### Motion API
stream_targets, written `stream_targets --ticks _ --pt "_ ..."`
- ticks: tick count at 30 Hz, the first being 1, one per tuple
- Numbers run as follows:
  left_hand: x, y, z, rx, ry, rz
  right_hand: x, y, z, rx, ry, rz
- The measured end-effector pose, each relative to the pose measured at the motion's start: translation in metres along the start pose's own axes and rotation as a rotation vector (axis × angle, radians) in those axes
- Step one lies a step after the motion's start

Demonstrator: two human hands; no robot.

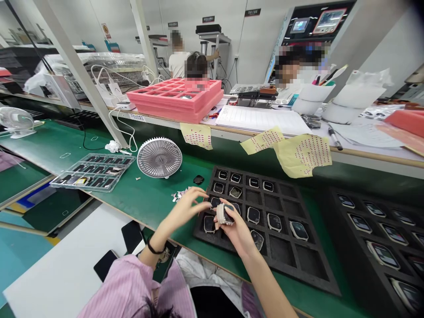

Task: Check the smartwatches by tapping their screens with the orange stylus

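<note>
My right hand (239, 229) is closed around a smartwatch body (225, 213) with a light metal case and dark screen, held above a black foam tray (281, 247). It may be more than one watch stacked; I cannot tell. Just left of it, my left hand (190, 206) has its fingers spread, with the fingertips near the tray's left side and nothing visible in them. Many tray pockets hold similar watch bodies, such as one watch (299, 230) at the right; other pockets are bare. A dark watch piece (198, 179) lies on the green bench behind my left hand.
Small paper scraps (180, 194) lie beside my left hand. A desk fan (159, 158) and clear parts tray (94, 172) stand left. Another watch tray (374, 221) is right. Above, a shelf bears pink foam trays (172, 104); yellow sticker sheets (303, 154) hang down. People sit beyond.
</note>
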State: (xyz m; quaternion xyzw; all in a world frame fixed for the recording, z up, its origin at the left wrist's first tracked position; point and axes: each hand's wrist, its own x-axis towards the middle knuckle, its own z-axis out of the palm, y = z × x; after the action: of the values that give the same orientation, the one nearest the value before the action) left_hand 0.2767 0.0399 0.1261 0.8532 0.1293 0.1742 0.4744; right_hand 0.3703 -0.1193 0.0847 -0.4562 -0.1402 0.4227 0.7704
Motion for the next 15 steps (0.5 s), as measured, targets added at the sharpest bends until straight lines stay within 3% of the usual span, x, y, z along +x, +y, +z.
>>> stream_targets --ticks 2,5,8,15 --pt "0.009 -0.025 -0.016 0.320 0.145 -0.104 -0.002 -0.007 -0.001 0.160 -0.013 0.044" --pt "0.018 -0.056 -0.025 0.586 0.149 -0.242 -0.003 -0.012 -0.001 0.295 -0.028 0.119" --pt "0.023 -0.070 -0.023 0.620 0.109 -0.269 -0.002 -0.013 0.000 0.361 -0.036 0.164" --pt "0.033 -0.073 -0.027 0.547 0.072 -0.265 -0.008 -0.023 0.003 0.401 -0.037 0.179"
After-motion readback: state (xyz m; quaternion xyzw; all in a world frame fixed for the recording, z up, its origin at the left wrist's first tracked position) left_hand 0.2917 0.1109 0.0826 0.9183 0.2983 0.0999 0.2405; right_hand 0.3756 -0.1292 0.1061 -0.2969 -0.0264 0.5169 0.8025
